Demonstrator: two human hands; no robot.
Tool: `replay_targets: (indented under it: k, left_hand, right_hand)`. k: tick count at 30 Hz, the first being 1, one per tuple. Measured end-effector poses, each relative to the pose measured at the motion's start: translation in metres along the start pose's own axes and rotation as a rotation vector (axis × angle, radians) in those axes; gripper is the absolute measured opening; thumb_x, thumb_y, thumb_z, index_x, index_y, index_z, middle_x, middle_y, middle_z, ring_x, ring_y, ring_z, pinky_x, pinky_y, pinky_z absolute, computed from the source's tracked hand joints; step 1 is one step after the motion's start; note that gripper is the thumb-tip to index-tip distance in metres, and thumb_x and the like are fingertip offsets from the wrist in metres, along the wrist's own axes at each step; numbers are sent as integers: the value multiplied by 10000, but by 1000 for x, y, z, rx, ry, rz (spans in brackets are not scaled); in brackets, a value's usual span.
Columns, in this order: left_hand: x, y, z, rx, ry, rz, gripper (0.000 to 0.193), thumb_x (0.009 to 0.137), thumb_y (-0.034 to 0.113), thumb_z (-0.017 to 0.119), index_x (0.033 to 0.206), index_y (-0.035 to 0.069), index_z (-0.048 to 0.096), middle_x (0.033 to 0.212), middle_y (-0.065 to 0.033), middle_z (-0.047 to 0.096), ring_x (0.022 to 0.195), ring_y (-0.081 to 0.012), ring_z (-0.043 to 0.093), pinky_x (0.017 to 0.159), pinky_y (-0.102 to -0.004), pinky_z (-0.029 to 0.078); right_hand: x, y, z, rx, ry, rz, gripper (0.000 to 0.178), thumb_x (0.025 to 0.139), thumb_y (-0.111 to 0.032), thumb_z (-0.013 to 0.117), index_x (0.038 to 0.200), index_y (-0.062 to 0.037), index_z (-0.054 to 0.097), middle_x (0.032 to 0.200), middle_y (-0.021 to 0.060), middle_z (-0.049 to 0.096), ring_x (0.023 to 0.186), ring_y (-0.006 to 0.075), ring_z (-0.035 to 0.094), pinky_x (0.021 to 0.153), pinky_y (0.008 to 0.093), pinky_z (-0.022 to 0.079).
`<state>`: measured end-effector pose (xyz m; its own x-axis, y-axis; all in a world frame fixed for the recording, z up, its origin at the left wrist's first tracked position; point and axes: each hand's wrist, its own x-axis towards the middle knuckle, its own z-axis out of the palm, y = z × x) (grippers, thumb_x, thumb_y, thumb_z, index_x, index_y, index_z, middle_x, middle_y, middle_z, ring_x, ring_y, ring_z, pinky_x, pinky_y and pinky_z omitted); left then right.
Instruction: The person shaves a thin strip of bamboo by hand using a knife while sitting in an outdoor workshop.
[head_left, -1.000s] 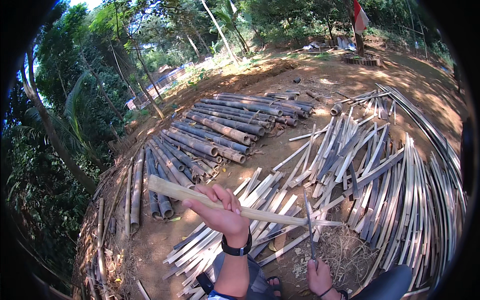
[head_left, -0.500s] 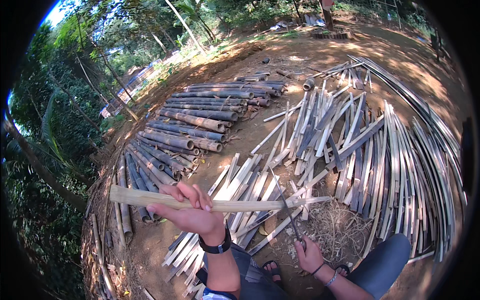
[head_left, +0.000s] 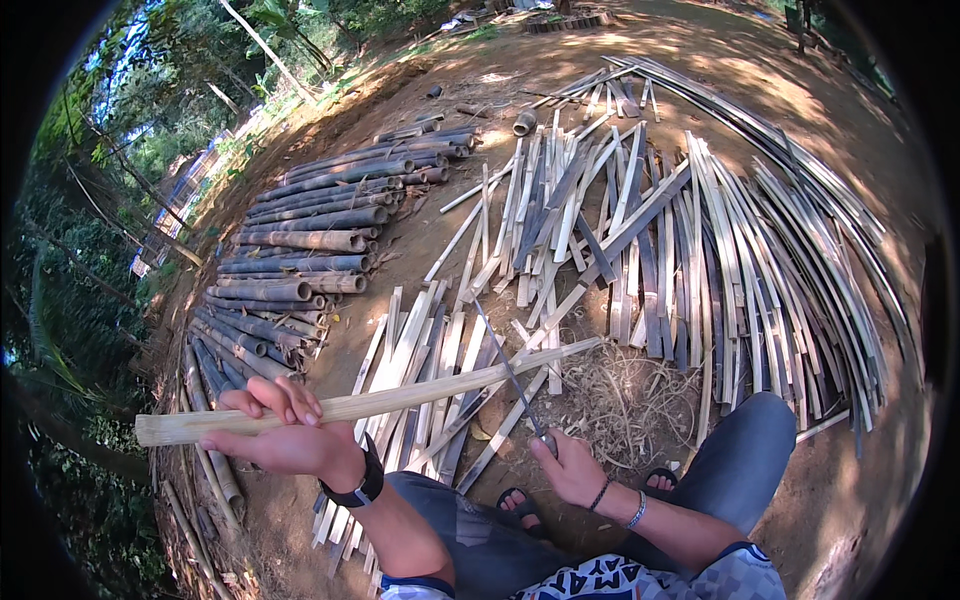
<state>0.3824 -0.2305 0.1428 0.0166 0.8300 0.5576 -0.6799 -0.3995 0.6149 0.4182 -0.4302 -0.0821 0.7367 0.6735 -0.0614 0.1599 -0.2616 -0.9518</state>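
A long pale bamboo strip (head_left: 400,400) lies across my left hand (head_left: 280,440), whose fingers curl over it with the thumb along its lower edge. The strip's broad end sticks out past the hand on the left; its thin end points right and slightly up. My right hand (head_left: 570,468) is closed round the handle of a knife (head_left: 512,375). The knife's long, narrow dark blade points up and away, crossing the strip near its thin end. Whether the edge bites into the strip I cannot tell. Curly shavings (head_left: 635,405) lie on the ground beyond my right hand.
Split bamboo strips (head_left: 740,260) lie fanned out to the right, with more strips (head_left: 410,350) under the held one. Dark whole bamboo poles (head_left: 310,240) are piled at the far left. My bent knee (head_left: 750,450) rises beside my right forearm. Trees stand beyond.
The whole scene has shifted left and upward in the picture as my head turned. The strip's thin end now tilts higher. Both hands keep their holds, and the blade still crosses the strip.
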Motion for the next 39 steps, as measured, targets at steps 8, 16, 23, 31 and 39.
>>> replay_targets:
  k: [8, 16, 23, 31, 39]
  left_hand:
    - [-6, 3, 10, 25, -24, 12, 547, 961, 625, 154, 744, 145, 297, 488, 19, 255, 353, -73, 232, 307, -179, 213]
    - [-11, 6, 18, 22, -45, 24, 543, 963, 621, 165, 745, 142, 297, 482, 21, 234, 342, -77, 214, 291, -185, 204]
    - [-10, 9, 18, 20, -48, 52, 546, 965, 617, 167, 726, 142, 293, 487, 20, 232, 342, -76, 212, 290, -183, 200]
    - [-17, 10, 22, 9, -47, 43, 551, 965, 617, 165, 727, 136, 290, 491, 11, 256, 342, -77, 216, 301, -182, 189]
    - [-4, -3, 43, -100, -190, -9, 551, 965, 620, 185, 752, 125, 301, 500, 3, 265, 372, -75, 212, 316, -188, 179]
  right_hand:
    - [3, 17, -4, -4, 23, 91, 404, 944, -368, 508, 923, 34, 549, 592, 211, 559, 578, 404, 599, 540, 453, 449]
    - [-8, -12, -7, 72, -19, -49, 411, 954, -384, 493, 949, 23, 552, 579, 169, 581, 534, 324, 633, 525, 413, 478]
    - [-8, -24, -11, 142, -37, 20, 434, 953, -402, 491, 882, 25, 523, 585, 181, 562, 588, 386, 601, 571, 449, 458]
    - [-2, 19, -17, 14, 84, 161, 481, 955, -409, 476, 790, 39, 536, 565, 195, 549, 569, 388, 594, 567, 456, 449]
    - [-14, -29, -6, 159, 107, -23, 411, 972, -353, 465, 825, 26, 528, 527, 111, 503, 474, 226, 538, 502, 370, 426]
